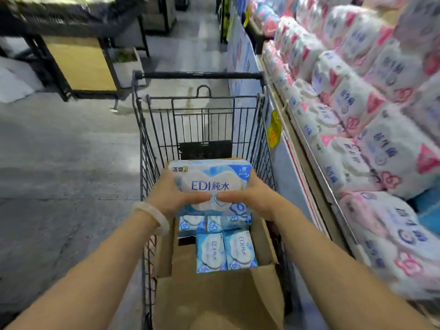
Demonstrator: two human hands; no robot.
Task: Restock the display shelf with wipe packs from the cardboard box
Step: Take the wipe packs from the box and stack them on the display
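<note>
I hold a blue and white wipe pack (209, 177) with "EDI" printed on it, raised above the open cardboard box (214, 291). My left hand (171, 194) grips its left side and my right hand (247, 196) its right side, thumbs meeting on the front. Below, inside the box, lie several more blue wipe packs (226, 251). The box sits in a black wire shopping cart (147, 148). The display shelf (316, 163) runs along the right, stacked with pink and white packs (352, 103).
A yellow price tag (273, 129) hangs from the shelf edge beside the cart. Grey floor (66, 163) lies to the left. A dark stand with a tan panel (78, 60) is at the back left. The aisle continues ahead past the cart handle (197, 75).
</note>
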